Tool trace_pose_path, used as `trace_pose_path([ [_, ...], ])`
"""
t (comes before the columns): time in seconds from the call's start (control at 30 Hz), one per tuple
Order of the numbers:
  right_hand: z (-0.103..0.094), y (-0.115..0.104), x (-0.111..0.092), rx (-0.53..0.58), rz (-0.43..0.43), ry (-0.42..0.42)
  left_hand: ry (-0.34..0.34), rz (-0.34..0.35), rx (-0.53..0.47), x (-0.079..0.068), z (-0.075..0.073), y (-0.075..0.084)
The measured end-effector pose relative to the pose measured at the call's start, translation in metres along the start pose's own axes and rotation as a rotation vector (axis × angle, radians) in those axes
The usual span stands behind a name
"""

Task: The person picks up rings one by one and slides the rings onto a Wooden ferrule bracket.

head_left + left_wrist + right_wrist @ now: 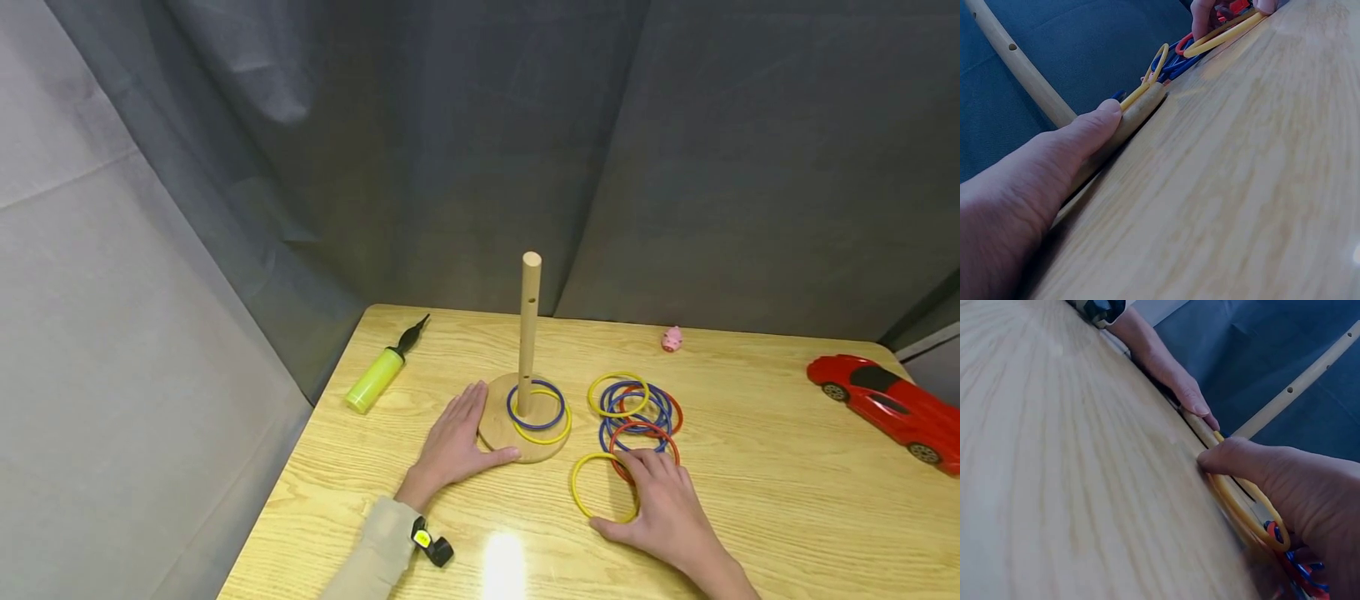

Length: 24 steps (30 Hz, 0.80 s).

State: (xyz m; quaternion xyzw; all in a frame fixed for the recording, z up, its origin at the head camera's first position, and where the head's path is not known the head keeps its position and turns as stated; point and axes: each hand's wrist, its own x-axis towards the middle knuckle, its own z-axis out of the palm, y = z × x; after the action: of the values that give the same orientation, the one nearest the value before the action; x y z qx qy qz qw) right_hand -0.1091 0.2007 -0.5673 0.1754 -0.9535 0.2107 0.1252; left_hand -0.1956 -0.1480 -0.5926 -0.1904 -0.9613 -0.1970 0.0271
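Observation:
A round wooden base [493, 421] with an upright wooden peg [528, 333] stands near the table's middle. A blue ring [550, 425] and a yellow ring [567, 427] lie round the peg's foot. My left hand [452, 450] rests against the base's left and near edge, fingers straight and thumb spread; in the left wrist view the thumb [1094, 128] lies along its rim. With thumb and fingers, my right hand [663, 512] pinches another yellow ring [575, 490] low over the tabletop. Just beyond that hand is an overlapping pile of blue, red and yellow rings [602, 412].
At the back left of the wooden table [750, 483] lies a yellow-green hand pump [375, 381] with a black nozzle. A small pink pig figure [672, 338] stands near the back edge. A red toy car [892, 412] is at the far right. Grey curtains [450, 150] hang behind.

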Motion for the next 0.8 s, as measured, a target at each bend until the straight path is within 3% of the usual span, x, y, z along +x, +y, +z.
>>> trace_pose_path([
  [0.27, 0.0050, 0.0015, 0.0009, -0.046, -0.085, 0.118, 0.000, 0.003, -0.005, -0.0004, -0.0011, 0.0003],
  [0.57, 0.0039, 0.0015, 0.0014, -0.023, -0.127, 0.116, 0.002, 0.006, -0.013, -0.0006, -0.0023, 0.0008],
  [0.8, -0.0045, 0.0007, 0.0065, 0.059, -0.170, 0.144, -0.009, 0.002, -0.001, 0.0002, -0.0024, 0.0009],
])
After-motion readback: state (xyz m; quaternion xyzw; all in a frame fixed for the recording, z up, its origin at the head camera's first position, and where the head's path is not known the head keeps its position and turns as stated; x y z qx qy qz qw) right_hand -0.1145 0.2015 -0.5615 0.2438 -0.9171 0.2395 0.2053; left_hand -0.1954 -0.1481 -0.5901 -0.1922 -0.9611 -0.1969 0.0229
